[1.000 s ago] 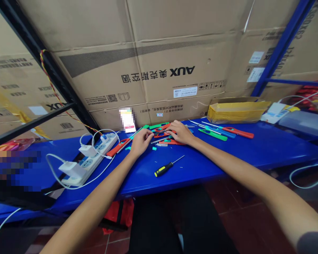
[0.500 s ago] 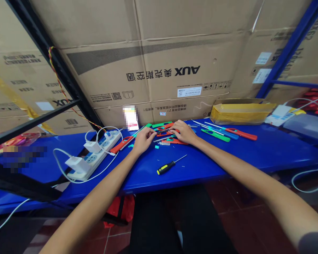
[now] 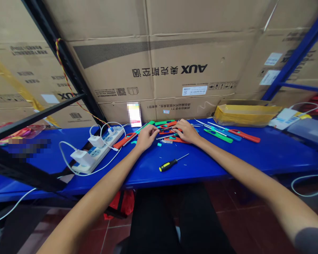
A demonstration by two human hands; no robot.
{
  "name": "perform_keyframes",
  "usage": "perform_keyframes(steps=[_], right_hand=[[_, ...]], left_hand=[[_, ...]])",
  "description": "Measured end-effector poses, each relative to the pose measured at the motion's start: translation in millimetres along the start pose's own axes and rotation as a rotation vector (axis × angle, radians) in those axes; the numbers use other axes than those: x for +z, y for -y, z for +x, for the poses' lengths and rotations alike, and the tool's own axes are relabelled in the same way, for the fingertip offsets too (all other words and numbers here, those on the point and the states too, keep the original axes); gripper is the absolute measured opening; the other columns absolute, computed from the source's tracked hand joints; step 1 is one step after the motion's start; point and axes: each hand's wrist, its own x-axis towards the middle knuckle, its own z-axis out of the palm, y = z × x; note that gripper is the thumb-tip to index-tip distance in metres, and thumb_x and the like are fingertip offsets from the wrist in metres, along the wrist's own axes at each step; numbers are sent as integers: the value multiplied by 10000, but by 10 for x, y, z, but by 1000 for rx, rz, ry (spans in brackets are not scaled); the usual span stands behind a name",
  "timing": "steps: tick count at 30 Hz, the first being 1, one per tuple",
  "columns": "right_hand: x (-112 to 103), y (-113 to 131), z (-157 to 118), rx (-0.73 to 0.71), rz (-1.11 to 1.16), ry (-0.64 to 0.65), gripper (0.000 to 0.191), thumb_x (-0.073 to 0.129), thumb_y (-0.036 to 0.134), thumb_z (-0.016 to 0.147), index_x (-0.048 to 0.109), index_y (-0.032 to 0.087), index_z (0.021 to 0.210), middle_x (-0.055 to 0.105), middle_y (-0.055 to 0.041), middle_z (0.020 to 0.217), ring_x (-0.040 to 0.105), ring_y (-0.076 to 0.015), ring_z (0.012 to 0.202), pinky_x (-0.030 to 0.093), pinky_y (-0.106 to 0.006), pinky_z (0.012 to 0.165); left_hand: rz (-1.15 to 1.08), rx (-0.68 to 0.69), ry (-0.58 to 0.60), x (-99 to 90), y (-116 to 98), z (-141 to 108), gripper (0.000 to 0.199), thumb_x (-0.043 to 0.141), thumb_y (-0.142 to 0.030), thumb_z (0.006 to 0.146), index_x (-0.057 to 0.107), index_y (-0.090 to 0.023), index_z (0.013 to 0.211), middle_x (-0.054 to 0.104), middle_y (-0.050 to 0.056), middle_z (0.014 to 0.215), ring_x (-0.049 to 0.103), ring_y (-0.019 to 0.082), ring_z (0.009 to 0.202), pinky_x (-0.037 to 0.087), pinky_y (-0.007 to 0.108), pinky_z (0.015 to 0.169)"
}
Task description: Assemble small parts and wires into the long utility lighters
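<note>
My left hand (image 3: 146, 138) is closed in a pinch just left of a pile of orange-red lighter casings (image 3: 167, 132). Whatever lies between its fingertips is too small to make out. Over the right end of that pile curls my right hand (image 3: 188, 132), thumb and fingers drawn together; what they grip is hidden. A small teal part (image 3: 159, 144) and a clear piece (image 3: 167, 141) lie in front of the casings. Nearer the table edge rests a black and yellow screwdriver (image 3: 168, 165). Left of my left hand is a long-necked orange-red lighter (image 3: 125, 139).
Several long-necked lighters (image 3: 218, 135) lie to the right. A white power strip (image 3: 98, 154) with plugged chargers and cables stands left. A lit phone (image 3: 135, 115) leans against the large cardboard box (image 3: 159, 53). A yellow-taped carton (image 3: 246, 113) sits at the back right.
The camera view has shifted slightly, so the scene sits a little further right. Both hands stay at the pile; my left fingers have moved only slightly.
</note>
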Motion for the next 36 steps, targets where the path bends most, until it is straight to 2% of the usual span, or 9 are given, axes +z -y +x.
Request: perform_keyframes(steps=[10,15,24,31,36], right_hand=[[-19,0,17,10,-18,23,228,566,277,1078,790,249,1109,773,-98,1064,597,-288,974,496,-461,899],[-22,-24,14,-10,-45,14,224,562,255,1082,785,229,1087,768,-99,1057,589,-282,974,496,-442,897],[-5,-47,9,-5,-57,15,221,571,270,1089,774,224,1164,749,-107,1055,593,-282,982,496,-437,910],[15,-95,0,-13,-31,-5,186,590,232,1067,766,224,1126,771,-107,1087,622,-284,998,512,-435,895],[32,-110,-6,25,-37,-22,172,602,216,1052,767,221,1102,765,-98,1039,619,-277,967,505,-420,863]], left_hand=[[-22,3,2,-6,-14,5,150,671,-317,1002,695,-202,909,567,-12,733,543,170,669,416,295,659],[-48,-10,11,-1,-19,14,159,672,-328,995,699,-195,912,583,-12,728,547,169,663,414,290,656],[-50,-39,-2,3,-17,23,173,681,-351,976,725,-191,927,627,0,744,579,175,676,444,292,660],[-52,-67,17,-47,2,30,157,659,-272,972,759,-182,1053,772,44,895,671,192,723,516,303,686],[-31,-50,-65,-99,9,40,176,614,-200,975,759,-182,1073,805,64,991,704,197,790,539,305,722]])
